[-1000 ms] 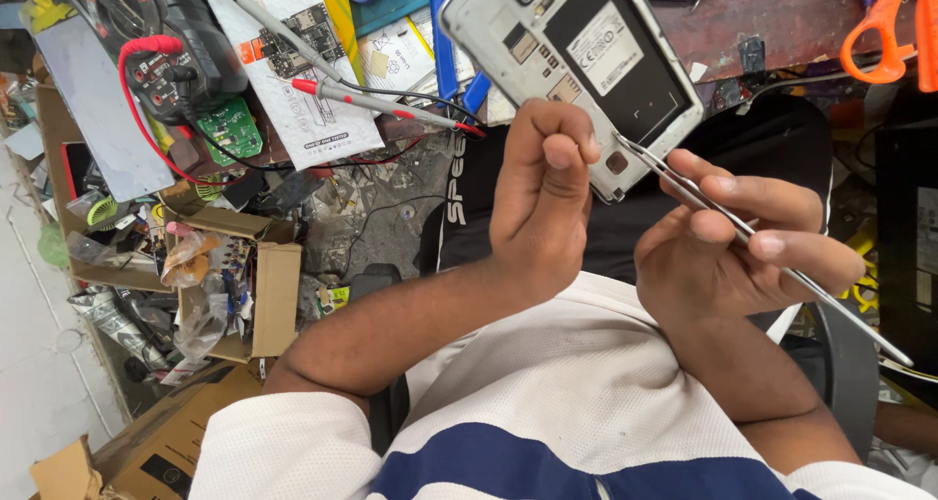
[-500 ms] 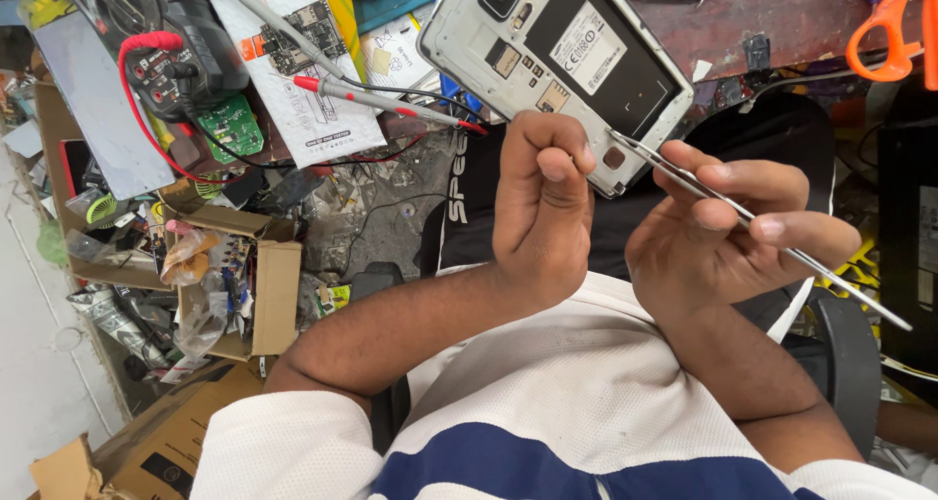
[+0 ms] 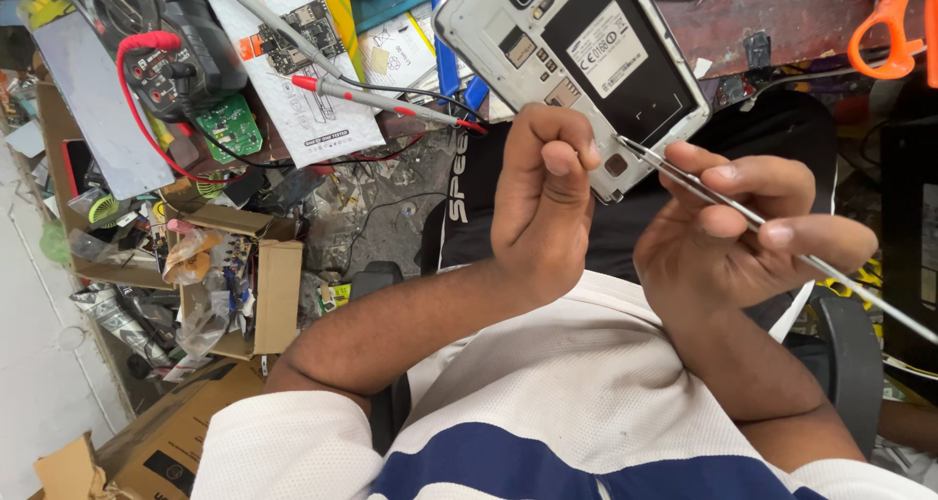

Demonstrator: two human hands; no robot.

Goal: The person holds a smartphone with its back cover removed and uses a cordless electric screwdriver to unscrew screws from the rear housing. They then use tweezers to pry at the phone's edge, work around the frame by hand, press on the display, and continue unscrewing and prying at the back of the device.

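My left hand (image 3: 542,202) grips the lower edge of a silver phone (image 3: 586,60) whose back cover is off. The phone's dark battery bay with a white label faces me. My right hand (image 3: 733,236) pinches thin metal tweezers (image 3: 860,290), and their tip touches the phone's lower corner just right of my left thumb. Both hands are held above my lap, in front of a white and blue shirt.
A cluttered workbench lies beyond: a black multimeter (image 3: 161,41) with a red lead, a red-tipped probe (image 3: 381,99), a green circuit board (image 3: 230,127), a printed leaflet (image 3: 303,80) and orange scissors (image 3: 894,21). An open cardboard box (image 3: 269,285) of scraps stands at left.
The phone has tilted a little, so more of its camera end shows. The tweezers' tip stays at the phone's lower corner, and both hands keep their grips.
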